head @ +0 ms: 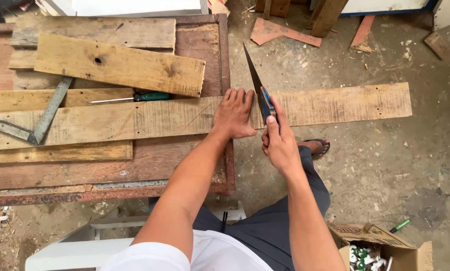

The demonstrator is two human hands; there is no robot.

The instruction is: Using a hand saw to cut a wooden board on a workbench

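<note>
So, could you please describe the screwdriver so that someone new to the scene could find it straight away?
Start at the reddish wooden workbench on the left, piled with pale planks. Just above the long plank being sawn, left of the left hand, lies the screwdriver. Its green handle and thin shaft set it apart from the grey metal try square further left.

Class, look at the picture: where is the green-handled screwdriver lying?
In the head view the screwdriver lies on the workbench, left of the left hand, between the long plank and the knotted board.
</note>
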